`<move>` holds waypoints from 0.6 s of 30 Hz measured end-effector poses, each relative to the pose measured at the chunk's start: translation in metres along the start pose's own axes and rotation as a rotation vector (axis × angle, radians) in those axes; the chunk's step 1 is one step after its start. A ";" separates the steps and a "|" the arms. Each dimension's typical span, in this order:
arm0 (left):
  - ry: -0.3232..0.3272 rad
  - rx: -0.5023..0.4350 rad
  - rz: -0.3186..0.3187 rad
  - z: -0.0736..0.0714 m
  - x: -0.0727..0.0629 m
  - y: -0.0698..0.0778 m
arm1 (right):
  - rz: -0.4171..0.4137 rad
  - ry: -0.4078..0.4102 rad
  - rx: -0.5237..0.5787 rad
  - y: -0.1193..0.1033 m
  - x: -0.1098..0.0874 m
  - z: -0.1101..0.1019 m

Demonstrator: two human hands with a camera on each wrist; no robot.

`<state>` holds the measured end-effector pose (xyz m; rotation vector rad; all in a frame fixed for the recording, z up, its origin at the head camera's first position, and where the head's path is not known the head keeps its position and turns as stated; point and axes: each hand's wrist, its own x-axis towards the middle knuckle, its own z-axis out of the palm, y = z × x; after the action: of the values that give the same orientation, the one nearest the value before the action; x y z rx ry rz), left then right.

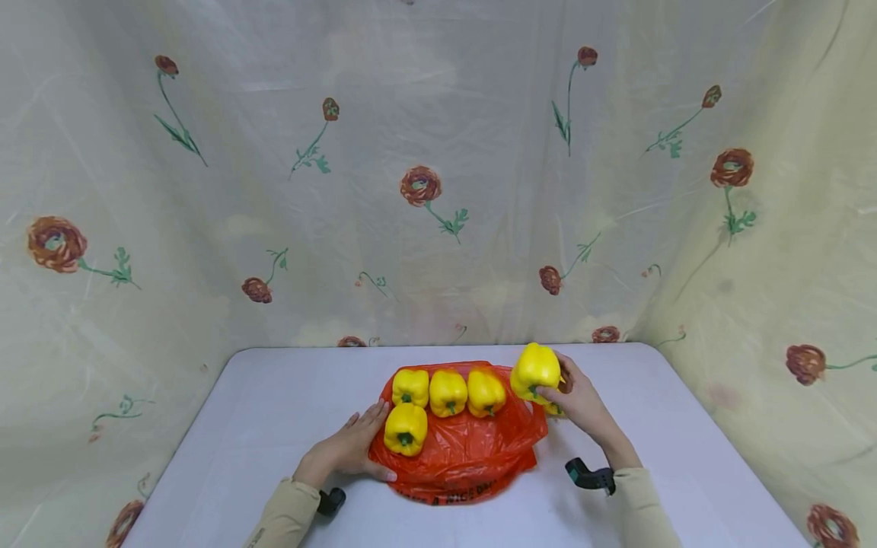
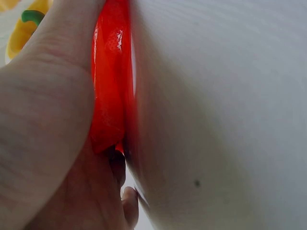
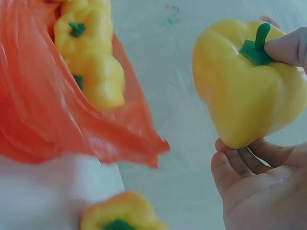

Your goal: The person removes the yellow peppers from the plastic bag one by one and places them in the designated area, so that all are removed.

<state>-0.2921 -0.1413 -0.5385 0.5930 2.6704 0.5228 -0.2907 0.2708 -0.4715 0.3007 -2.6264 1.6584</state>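
Note:
My right hand (image 1: 584,399) holds a yellow bell pepper (image 1: 536,371) above the right edge of a red plastic bag (image 1: 466,445). In the right wrist view, the thumb lies at the green stem of this pepper (image 3: 240,91) and the fingers support its underside. My left hand (image 1: 351,445) rests against the bag's left edge, fingers extended, beside the nearest pepper (image 1: 406,428). Three more yellow peppers stand in a row behind that one on the bag, including the middle one (image 1: 448,393).
Another yellow pepper (image 3: 122,211) lies outside the bag on the right, mostly hidden under the right hand in the head view. The white table (image 1: 274,396) has rounded far corners. A flower-printed curtain (image 1: 438,274) hangs behind and beside it.

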 end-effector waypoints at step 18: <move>0.000 -0.009 -0.017 0.002 0.003 -0.001 | 0.080 0.126 0.004 0.029 0.000 -0.045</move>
<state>-0.2940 -0.1399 -0.5411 0.5679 2.6698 0.5295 -0.2995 0.3232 -0.4779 0.0894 -2.5745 1.6468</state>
